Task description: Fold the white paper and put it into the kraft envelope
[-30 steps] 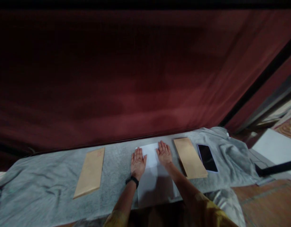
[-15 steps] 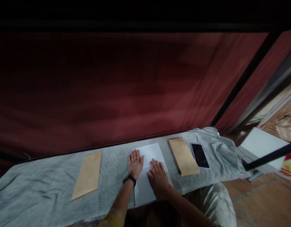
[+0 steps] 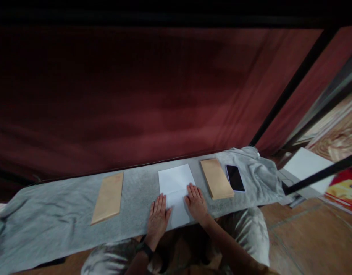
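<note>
A white sheet of paper point(image 3: 176, 176) lies on the grey cloth in front of me, a crease running across its middle. My left hand point(image 3: 159, 217) rests flat on the paper's lower left edge, fingers stretched out. On the right edge, near the crease, my right hand point(image 3: 196, 202) lies with its fingers extended. Neither hand grips anything. To the right of the paper is a stack of brown envelopes point(image 3: 217, 179), with a smartphone point(image 3: 235, 178) beside it. A single brown envelope point(image 3: 107, 198) lies off to the left.
The grey cloth point(image 3: 64, 202) covers a narrow bench or table against a dark red panel point(image 3: 153, 114). Black metal bars point(image 3: 290, 88) stand at the right. A white board point(image 3: 307, 168) and a red and yellow package point(image 3: 343, 189) are beyond the right end, above a tiled floor.
My left hand has slid down the paper toward me, from its upper part to its lower left edge. My right hand has shifted to the right edge. The camera view has moved slightly.
</note>
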The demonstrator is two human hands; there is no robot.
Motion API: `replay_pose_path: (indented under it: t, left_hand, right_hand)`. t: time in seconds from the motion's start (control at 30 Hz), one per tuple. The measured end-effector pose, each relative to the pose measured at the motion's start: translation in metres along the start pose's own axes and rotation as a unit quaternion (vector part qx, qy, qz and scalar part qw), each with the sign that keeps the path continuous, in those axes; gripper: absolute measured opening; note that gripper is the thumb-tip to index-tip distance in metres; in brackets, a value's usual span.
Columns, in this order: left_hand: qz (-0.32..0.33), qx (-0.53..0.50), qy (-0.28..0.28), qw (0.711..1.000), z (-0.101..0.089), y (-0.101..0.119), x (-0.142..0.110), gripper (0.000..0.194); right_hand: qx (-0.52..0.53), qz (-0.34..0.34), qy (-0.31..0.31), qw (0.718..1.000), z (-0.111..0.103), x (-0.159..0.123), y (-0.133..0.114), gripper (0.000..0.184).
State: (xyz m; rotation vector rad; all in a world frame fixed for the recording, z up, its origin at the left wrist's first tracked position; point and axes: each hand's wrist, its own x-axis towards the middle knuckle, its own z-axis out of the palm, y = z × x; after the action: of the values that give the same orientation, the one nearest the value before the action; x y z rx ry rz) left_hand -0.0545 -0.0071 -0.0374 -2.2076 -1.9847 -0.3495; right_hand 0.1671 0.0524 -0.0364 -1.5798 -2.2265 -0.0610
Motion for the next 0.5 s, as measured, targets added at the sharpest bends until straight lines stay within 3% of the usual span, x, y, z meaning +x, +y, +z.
replay_pose_path:
  t: [0.2,0.5]
  left_hand:
    - [0.002,0.019,0.01,1.0,-0.014,-0.021,-0.029,0.063]
    - [0.131,-0.028,-0.102,0.986,-0.052,-0.009,-0.048,0.07]
  right_hand:
    - [-0.01,0.014,0.023,1.0,-0.006,-0.023,0.018,0.055]
    - [-0.01,-0.001,0.026,1.0,-0.014,-0.044,0.029,0.055]
